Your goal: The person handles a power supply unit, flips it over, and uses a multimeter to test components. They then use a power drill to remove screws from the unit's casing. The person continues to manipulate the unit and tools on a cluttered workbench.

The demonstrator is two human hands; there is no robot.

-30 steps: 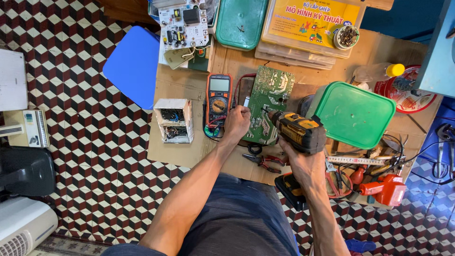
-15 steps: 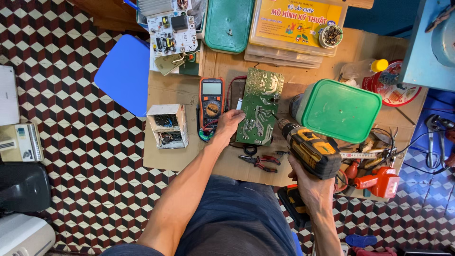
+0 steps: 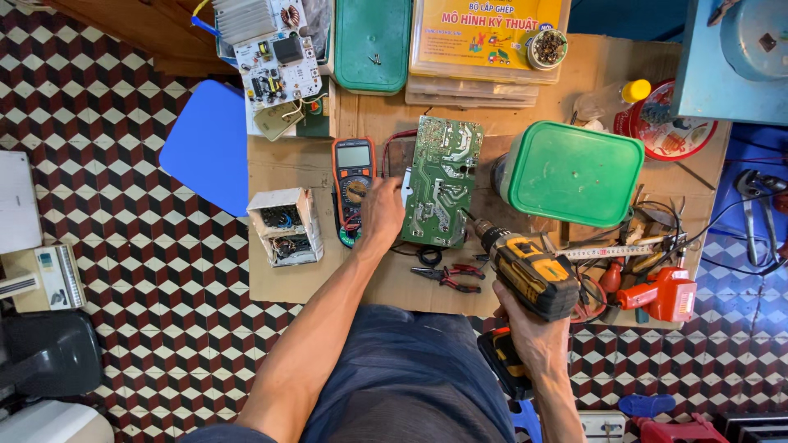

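You had your left hand flat on the left edge of the green circuit board, fingers spread and pressing on it rather than gripping, most likely to keep it from sliding on the table. The board lay solder-side up in the middle of the table, which fits working on its back. Your right hand was clenched around the handle of the yellow-and-black cordless drill, just below and right of the board, bit angled up toward the board's lower right corner but not touching it as far as I could tell. The orange multimeter sat right beside the board's left edge, the red-handled pliers just below it, and the green lidded container to its right.
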